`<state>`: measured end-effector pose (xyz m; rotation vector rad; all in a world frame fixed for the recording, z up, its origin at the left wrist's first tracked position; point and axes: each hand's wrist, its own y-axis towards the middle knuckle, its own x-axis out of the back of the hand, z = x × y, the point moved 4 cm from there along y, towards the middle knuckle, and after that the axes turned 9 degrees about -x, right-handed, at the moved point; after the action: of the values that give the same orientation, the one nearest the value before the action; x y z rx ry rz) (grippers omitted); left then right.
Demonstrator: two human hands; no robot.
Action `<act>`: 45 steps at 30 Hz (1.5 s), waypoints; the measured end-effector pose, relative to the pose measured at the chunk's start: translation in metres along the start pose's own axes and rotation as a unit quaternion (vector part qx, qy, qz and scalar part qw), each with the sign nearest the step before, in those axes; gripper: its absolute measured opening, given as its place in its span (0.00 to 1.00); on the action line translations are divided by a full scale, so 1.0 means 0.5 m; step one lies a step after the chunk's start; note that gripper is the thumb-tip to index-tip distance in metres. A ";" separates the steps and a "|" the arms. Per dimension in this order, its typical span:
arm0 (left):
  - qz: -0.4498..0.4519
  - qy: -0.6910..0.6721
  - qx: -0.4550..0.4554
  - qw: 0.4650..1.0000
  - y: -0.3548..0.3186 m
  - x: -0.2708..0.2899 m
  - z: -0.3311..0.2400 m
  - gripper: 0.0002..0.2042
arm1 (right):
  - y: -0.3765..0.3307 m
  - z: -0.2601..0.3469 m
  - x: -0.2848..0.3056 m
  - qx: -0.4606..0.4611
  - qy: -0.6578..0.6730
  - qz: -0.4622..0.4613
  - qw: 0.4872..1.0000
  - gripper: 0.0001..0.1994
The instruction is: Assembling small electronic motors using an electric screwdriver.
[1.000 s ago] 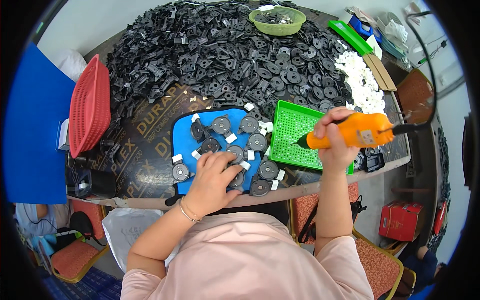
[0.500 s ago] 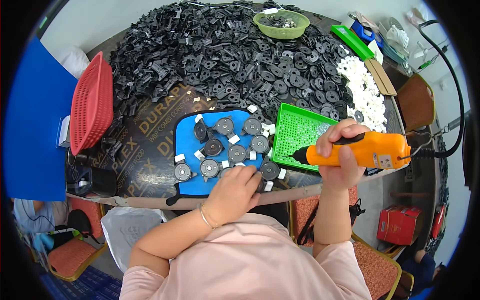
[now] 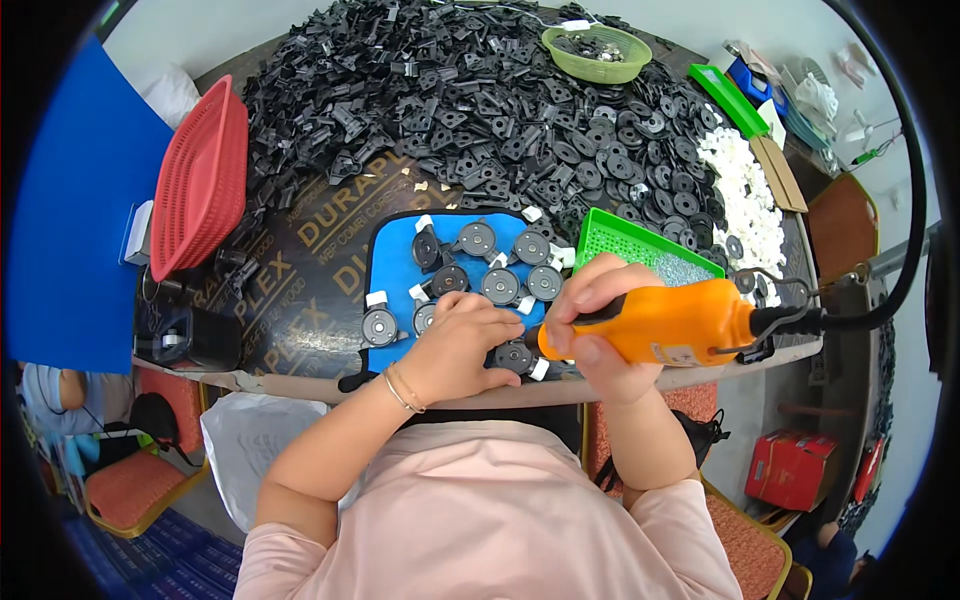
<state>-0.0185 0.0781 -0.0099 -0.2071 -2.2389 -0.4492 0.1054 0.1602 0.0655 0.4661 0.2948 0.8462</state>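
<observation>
My right hand [image 3: 607, 335] is wrapped round an orange electric screwdriver [image 3: 680, 322], its black nose pointing left, close beside a round black wheel piece with a white tab [image 3: 513, 356]. That piece lies at the front of a blue mat [image 3: 400, 236]. My left hand [image 3: 462, 345] reaches over the mat, thumb and fingers on either side of the same piece, steadying it. The driver's tip is hard to make out there. Several similar black wheel pieces [image 3: 477, 238] with white tabs lie on the mat, some partly hidden under my left hand.
A green tray [image 3: 625, 240] with small metal parts sits behind the screwdriver. Heaps of black parts [image 3: 400, 95] and white parts [image 3: 745, 195] cover the back. Red baskets [image 3: 200, 180] stand at left, a pale green basket [image 3: 600, 68] far back. The screwdriver's black cable [image 3: 900, 290] loops at right.
My right hand has brought the screwdriver left and down, from over the green tray to the front wheel piece. My left hand's thumb has spread away from its fingers. The view has shifted slightly.
</observation>
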 end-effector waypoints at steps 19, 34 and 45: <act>-0.001 0.051 0.014 0.999 0.002 -0.019 0.009 0.22 | 0.012 -0.018 -0.034 0.003 -0.034 0.071 0.997 0.11; -0.060 0.171 0.046 0.982 0.000 -0.022 -0.024 0.24 | -0.037 0.002 0.182 -0.036 -0.040 -0.201 0.978 0.11; -0.035 0.060 0.043 0.997 -0.012 -0.014 -0.036 0.26 | -0.037 -0.021 0.192 -0.008 0.000 -0.202 0.979 0.11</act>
<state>-0.0028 0.0657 -0.0061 -0.0544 -2.1480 -0.3907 0.1736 0.2268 0.0407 0.3726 0.3679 0.4523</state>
